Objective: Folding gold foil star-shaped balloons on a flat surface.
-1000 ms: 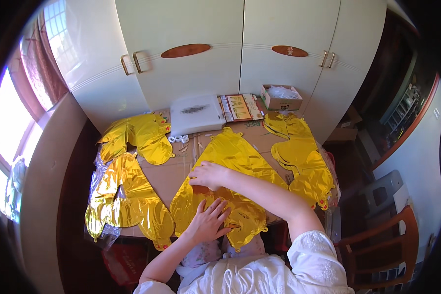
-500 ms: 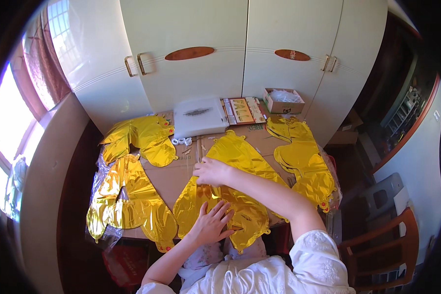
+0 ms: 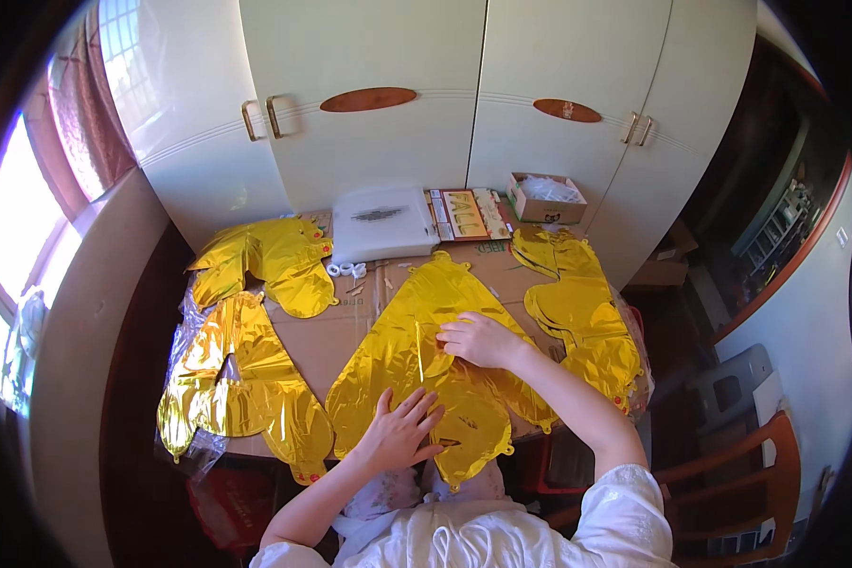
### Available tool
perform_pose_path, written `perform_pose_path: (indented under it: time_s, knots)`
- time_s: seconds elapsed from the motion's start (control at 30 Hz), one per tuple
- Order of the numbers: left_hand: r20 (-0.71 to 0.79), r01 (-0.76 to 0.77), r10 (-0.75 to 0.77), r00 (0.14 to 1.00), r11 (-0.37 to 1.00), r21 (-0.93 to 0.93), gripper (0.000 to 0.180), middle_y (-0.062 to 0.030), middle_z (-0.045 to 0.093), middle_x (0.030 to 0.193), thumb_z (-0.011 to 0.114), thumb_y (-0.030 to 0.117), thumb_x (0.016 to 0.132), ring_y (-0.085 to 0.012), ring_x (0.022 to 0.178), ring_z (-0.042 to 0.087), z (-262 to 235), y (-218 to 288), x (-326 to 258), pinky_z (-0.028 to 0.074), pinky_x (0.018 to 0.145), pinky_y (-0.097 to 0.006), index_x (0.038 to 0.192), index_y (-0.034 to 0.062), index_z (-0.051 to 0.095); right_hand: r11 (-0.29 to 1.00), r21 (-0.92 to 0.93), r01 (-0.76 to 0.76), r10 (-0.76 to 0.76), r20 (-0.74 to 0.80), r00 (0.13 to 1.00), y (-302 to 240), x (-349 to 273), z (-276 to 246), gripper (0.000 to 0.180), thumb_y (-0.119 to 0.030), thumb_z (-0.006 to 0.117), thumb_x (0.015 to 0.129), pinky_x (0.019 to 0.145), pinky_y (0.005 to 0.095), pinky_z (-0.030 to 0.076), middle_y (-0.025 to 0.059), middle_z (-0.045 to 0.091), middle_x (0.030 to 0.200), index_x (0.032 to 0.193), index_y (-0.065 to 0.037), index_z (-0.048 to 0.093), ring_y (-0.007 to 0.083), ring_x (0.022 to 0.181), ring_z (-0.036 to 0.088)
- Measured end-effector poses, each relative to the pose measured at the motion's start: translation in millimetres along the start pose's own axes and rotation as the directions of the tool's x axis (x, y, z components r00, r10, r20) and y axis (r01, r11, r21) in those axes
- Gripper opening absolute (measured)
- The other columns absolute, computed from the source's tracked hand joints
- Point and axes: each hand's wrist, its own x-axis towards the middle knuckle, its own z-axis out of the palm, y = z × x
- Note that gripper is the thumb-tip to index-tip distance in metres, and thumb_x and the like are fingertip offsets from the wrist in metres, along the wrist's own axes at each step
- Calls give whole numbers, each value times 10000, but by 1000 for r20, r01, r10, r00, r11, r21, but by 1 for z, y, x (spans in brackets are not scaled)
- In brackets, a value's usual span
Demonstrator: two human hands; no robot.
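Gold foil is what both my hands are on: the big flat balloon [image 3: 426,364] lying in the middle of the desk [image 3: 327,336], its long axis running from the near edge by my body up and away toward the white box [image 3: 381,222] at the far edge. My left hand [image 3: 399,434] lies flat on the balloon's near end, fingers spread and pointing away from me, palm pressing down, nothing pinched in it. My right hand [image 3: 478,339] sits farther up the same balloon, about at its middle and a little to the right of the centre crease, fingers curled loosely onto the foil; I cannot tell whether they nip a fold or only rest there. So the balloon runs on away from both hands, its far tip near the far edge, and the right hand is the nearer one to that tip while the left is the nearer one to the tail at the near edge.

Other gold balloons lie around it: one [image 3: 241,388] at the left edge on clear wrapping, one [image 3: 270,260] at the far left corner, one [image 3: 577,308] along the right edge. A small carton [image 3: 544,199] stands at the far right corner, a flat printed pack [image 3: 464,213] between it and the white box
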Motion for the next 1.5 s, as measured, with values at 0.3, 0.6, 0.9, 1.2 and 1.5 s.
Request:
perform_pose_path:
  time_s: [0.3, 0.6, 0.9, 1.2, 1.5]
  knots:
    - [8, -1, 1, 1000, 1000, -8, 660, -136, 461, 1440, 520, 581, 904, -279, 1373, 393, 2, 0, 1, 258, 1065, -633, 1369, 113, 500, 860, 291, -420, 442, -11, 897, -34, 35, 11, 288, -203, 581, 879, 1066, 421, 383, 108, 657, 1192, 1090, -25, 661, 265, 1200, 562]
    - [3, 0, 0, 1000, 1000, 3, 661, -135, 477, 1425, 521, 590, 902, -274, 1365, 404, -1, 0, 2, 265, 1062, -623, 1361, 114, 513, 854, 223, -470, 416, 250, 874, -54, 19, 40, 596, -423, 461, 986, 1177, 469, 210, 130, 384, 1520, 1427, -25, 424, 274, 1434, 310]
    - [16, 5, -5, 1000, 1000, 3, 675, -129, 469, 1435, 515, 600, 902, -271, 1371, 401, 2, 0, 2, 253, 1065, -629, 1374, 118, 503, 844, 207, -494, 454, 212, 865, -55, 6, 37, 584, -422, 463, 987, 1172, 510, 203, 111, 416, 1504, 1447, -63, 416, 273, 1419, 340]
    - [-7, 38, -38, 999, 999, -14, 653, -107, 459, 1451, 496, 565, 918, -265, 1389, 378, -4, -13, 8, 252, 1082, -610, 1389, 113, 479, 837, 206, -506, 469, 206, 859, -57, 6, 31, 551, -360, 471, 978, 1176, 496, 209, 103, 412, 1508, 1440, -63, 426, 253, 1427, 328]
    - [-20, 98, -98, 995, 995, -16, 349, -28, 576, 1296, 560, 305, 926, -222, 1267, 479, -12, -84, 59, 326, 970, -501, 1217, 113, 590, 808, 245, -536, 496, 207, 843, -57, 8, 35, 553, -359, 495, 967, 1182, 489, 201, 127, 399, 1508, 1400, -23, 429, 268, 1432, 317]
